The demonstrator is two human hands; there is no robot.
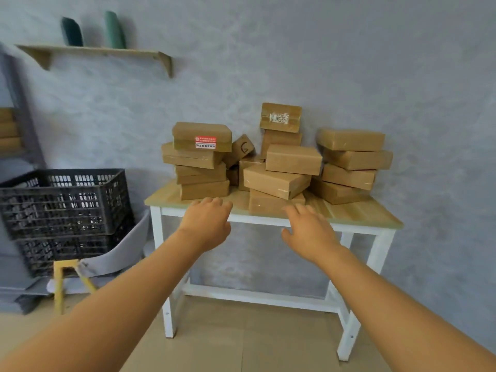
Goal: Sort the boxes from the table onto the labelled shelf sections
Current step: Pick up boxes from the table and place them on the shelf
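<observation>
Up front, both hands reach toward the table (357,214), holding nothing: the left hand (206,222) has loosely curled fingers, the right hand (311,232) has fingers spread. Brown boxes (279,181) sit stacked in several piles on the table against the wall. Black crates (64,202) stand to the left, beside a grey shelf unit (16,103) holding more boxes.

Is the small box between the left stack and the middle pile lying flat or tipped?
Tipped. The small box leans at an angle, one corner up, wedged between the left stack and the middle pile.
</observation>
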